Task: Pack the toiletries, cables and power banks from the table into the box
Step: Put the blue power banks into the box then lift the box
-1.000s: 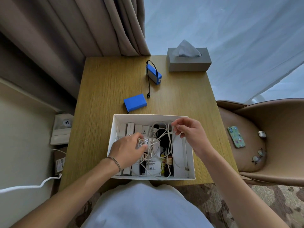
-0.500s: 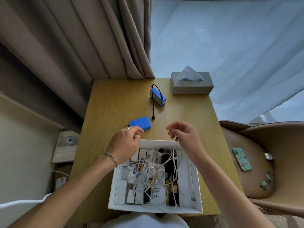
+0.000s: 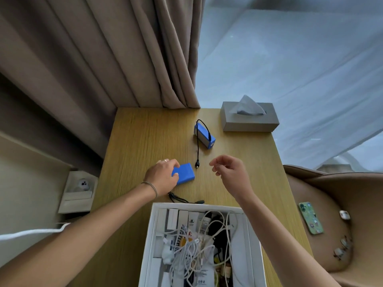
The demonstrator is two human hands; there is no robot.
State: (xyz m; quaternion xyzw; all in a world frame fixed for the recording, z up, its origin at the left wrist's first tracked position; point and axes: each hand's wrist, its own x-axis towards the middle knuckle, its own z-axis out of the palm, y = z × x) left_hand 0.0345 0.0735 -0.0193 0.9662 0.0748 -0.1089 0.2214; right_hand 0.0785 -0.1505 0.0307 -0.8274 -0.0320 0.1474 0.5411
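A white box at the table's near edge holds white toiletry tubes, small bottles and a tangle of white cables. Beyond it a flat blue power bank lies on the wooden table; my left hand grips its left end, thumb on top. My right hand hovers to the right, fingers loosely curled, holding nothing. A second blue power bank with a black cable stands farther back. Another black cable lies just behind the box.
A grey tissue box stands at the table's far right corner. Brown curtains hang behind the table at the left. A tan chair on the right carries a phone, glasses and a small white item.
Both hands have left the box and moved forward over the table. My left hand has reached the flat blue power bank and taken hold of it. The view has tilted up.
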